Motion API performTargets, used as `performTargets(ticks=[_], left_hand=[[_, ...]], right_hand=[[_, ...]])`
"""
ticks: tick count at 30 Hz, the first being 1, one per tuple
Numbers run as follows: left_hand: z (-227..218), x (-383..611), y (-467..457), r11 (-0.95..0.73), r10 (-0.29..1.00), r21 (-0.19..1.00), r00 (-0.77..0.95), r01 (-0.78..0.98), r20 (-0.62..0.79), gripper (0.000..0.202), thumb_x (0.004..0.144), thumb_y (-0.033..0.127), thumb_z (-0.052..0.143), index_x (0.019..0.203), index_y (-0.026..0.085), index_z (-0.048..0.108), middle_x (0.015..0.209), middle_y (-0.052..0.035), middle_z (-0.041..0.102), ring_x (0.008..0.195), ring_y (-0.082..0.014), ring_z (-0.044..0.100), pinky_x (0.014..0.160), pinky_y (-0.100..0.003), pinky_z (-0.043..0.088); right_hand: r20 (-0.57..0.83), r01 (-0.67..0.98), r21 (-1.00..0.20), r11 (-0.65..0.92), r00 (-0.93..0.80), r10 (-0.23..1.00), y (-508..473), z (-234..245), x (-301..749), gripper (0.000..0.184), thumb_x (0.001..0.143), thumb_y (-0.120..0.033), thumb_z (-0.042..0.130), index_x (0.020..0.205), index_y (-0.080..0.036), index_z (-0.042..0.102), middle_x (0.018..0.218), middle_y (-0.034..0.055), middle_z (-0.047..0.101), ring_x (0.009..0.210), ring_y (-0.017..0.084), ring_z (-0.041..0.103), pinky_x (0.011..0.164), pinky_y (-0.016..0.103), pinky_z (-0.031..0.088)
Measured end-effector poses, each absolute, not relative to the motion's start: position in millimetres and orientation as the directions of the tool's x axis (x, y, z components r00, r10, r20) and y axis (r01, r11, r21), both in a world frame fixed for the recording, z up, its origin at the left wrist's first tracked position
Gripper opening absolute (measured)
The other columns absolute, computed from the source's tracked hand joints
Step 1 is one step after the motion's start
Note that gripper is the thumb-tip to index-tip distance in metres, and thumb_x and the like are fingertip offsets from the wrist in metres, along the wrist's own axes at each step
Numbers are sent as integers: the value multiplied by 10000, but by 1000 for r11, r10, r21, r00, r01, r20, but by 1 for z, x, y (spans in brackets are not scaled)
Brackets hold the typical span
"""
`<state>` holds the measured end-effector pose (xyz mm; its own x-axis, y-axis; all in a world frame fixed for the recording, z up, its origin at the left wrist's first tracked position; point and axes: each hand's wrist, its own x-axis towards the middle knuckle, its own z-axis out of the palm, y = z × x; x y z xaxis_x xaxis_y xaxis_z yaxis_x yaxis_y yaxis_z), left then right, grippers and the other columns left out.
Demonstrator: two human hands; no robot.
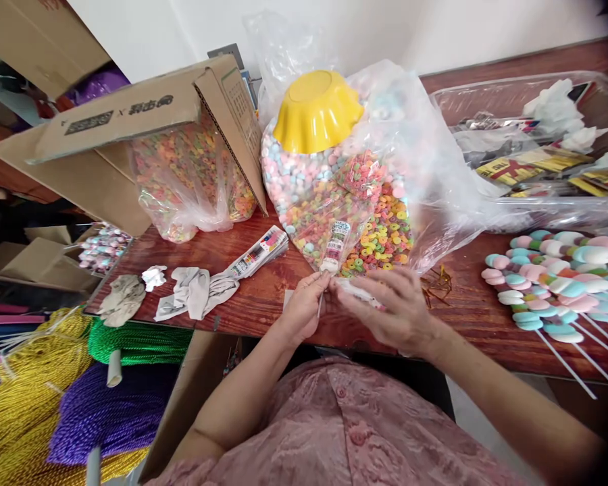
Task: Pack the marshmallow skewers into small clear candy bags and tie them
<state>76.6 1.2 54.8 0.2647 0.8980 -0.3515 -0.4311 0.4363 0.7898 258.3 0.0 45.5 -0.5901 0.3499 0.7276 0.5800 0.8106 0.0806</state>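
My left hand [304,307] is closed in a pinch at the gathered neck of a small printed clear wrapper [337,243]. A thin white stick [321,304] points down from those fingers. Just right of it, my right hand [392,310] is smeared by motion, its fingers curved over a whitish plastic piece [359,293]; whether it grips this I cannot tell. Behind the hands lie loose ring-shaped gummies [385,233] in clear plastic, against a large bag of pastel marshmallows [304,165]. Gold twist ties [437,285] lie beside my right hand.
A yellow bowl [319,111] sits upside down on the bag. At left are an open carton [116,121], flat printed wrappers [258,253] and crumpled gloves [197,290]. Marshmallow skewers [562,277] and a clear tray [527,202] stand right. Rope bundles [116,405] hang lower left.
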Motion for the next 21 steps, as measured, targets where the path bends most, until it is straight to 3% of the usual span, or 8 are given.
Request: performTargets(ticks=[4, 6, 8, 11, 13, 15, 17, 21], left_hand=[[67, 70, -17, 532, 699, 831, 639, -164, -322, 438, 846, 558, 591, 683, 169, 471, 594, 10, 528, 479, -109, 519, 506, -250, 451], [66, 64, -25, 427, 626, 904, 711, 29, -319, 404, 929, 495, 467, 674, 184, 435, 590, 15, 491, 490, -106, 493, 531, -257, 449], [61, 57, -29, 48, 634, 943, 720, 328, -282, 362, 980, 376, 361, 693, 184, 470, 624, -5, 518, 554, -124, 497, 571, -265, 438], [49, 52, -33, -618, 663, 527, 747, 584, -51, 259, 911, 156, 371, 721, 179, 545, 700, -49, 587, 637, -174, 525, 596, -299, 407], [44, 54, -34, -798, 591, 214, 800, 563, 103, 259, 856, 68, 370, 774, 169, 594, 716, -62, 611, 648, -198, 545, 588, -311, 398], [42, 59, -32, -846, 528, 62, 813, 530, 246, 283, 848, 40, 370, 874, 150, 629, 726, -64, 626, 651, -199, 561, 588, -305, 403], [40, 64, -28, -836, 533, 79, 769, 543, 353, 269, 868, 59, 386, 910, 141, 639, 716, -61, 623, 642, -186, 557, 586, -290, 403], [35, 67, -24, -599, 787, 547, 555, 585, 268, 263, 929, 184, 433, 729, 167, 602, 623, -18, 556, 573, -126, 488, 560, -241, 366]], right_hand=[[540, 468, 182, 865, -783, 310, 18, 67, 280, 395, 959, -150, 479, 1313, -320, 524, 1309, 3, 623, 1240, 198, 493, 1001, 440, 305], [386, 378, -17, 925, -851, 355, 16, 71, 282, 308, 981, -192, 432, 1228, -312, 573, 1116, 1, 689, 1048, 175, 580, 932, 409, 359], [151, 434, -310, 846, -856, 495, 7, 71, 278, 218, 975, -250, 430, 1061, -245, 631, 915, 31, 687, 835, 173, 581, 837, 388, 400], [-223, 610, -598, 520, -749, 624, -11, 67, 266, 170, 920, -266, 522, 820, -169, 619, 711, 47, 634, 610, 144, 508, 623, 314, 406], [-312, 619, -667, 415, -738, 598, -18, 65, 261, 228, 929, -284, 517, 749, -166, 593, 607, 8, 596, 513, 111, 474, 523, 265, 381], [-315, 583, -724, 369, -755, 574, -20, 65, 262, 287, 988, -306, 416, 823, -165, 604, 627, -14, 619, 512, 90, 507, 517, 225, 401], [-203, 561, -749, 354, -702, 683, -17, 64, 275, 303, 1012, -305, 357, 951, -162, 617, 771, 11, 674, 636, 100, 580, 608, 225, 453], [323, 727, -570, 384, -233, 917, -1, 58, 339, 231, 958, -275, 479, 1039, -169, 668, 1047, 96, 671, 973, 189, 596, 850, 323, 459]])
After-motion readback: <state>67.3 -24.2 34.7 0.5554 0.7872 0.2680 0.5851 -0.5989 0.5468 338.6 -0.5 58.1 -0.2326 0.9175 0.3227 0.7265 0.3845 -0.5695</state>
